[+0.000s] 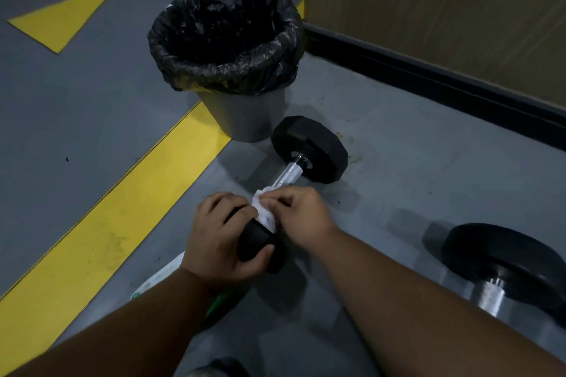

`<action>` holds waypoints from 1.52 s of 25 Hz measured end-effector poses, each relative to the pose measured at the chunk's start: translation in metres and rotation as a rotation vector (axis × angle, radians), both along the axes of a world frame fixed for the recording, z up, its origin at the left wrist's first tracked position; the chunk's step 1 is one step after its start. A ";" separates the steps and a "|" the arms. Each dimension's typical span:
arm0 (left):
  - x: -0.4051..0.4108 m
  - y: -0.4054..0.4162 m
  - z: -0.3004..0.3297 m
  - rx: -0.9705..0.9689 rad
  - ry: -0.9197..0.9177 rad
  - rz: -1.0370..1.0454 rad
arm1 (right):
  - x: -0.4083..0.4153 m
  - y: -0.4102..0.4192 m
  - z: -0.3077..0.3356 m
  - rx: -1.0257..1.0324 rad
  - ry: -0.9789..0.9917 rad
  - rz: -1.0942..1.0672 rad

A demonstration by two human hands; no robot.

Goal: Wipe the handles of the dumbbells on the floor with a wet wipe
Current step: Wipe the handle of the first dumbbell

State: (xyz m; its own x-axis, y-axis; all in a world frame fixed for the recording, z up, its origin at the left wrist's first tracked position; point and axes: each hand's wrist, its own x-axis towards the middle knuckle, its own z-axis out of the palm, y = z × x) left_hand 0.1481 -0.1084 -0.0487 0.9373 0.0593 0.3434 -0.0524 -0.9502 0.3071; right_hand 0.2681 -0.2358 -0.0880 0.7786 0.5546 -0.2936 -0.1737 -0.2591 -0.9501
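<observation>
the dumbbell (309,159) is laid on the grey floor (398,162), just in front of the lined bin (226,64). its near weight is clasped by the left hand (220,239), fingers curled over the black end. the wet wipe (263,208) is pinched by the right hand (303,214) against the knurled metal handle (286,174). the dumbbell is judged heavy and rigid, best steadied at the head; the wipe is soft, limp and light. a second dumbbell (502,266) is seen at right.
</observation>
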 end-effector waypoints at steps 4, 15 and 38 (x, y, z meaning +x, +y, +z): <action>0.001 0.022 -0.002 -0.104 0.018 0.040 | 0.034 0.012 0.003 -0.042 -0.035 -0.286; 0.003 0.038 -0.009 -0.189 -0.010 0.073 | 0.034 0.034 0.003 -0.135 -0.191 -0.113; 0.013 0.016 0.005 0.169 -0.100 -0.025 | 0.025 0.039 -0.005 -0.179 -0.188 -0.027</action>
